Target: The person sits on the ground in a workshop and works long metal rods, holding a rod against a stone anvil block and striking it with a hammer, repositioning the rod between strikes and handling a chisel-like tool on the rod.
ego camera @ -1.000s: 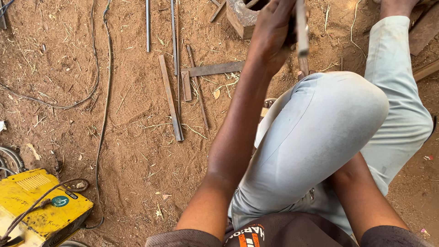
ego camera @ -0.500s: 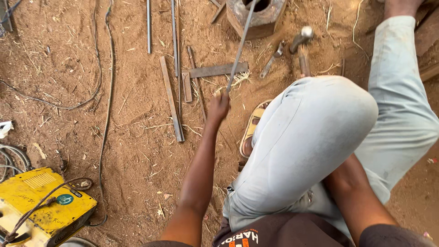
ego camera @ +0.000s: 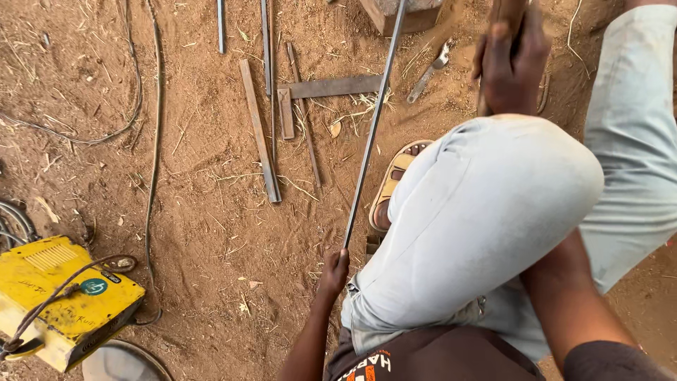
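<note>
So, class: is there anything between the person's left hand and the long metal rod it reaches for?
No. The left hand already grips the lower end of the metal rod; nothing visible lies between them.

- A small round sticker (ego camera: 93,286), teal green with a pale rim, sits on the top face of the yellow boxy machine (ego camera: 67,303) at the lower left, on the dirt floor
- Faint dark handwriting marks the yellow top beside the sticker
- No packages, signs or screens show anywhere else
</note>
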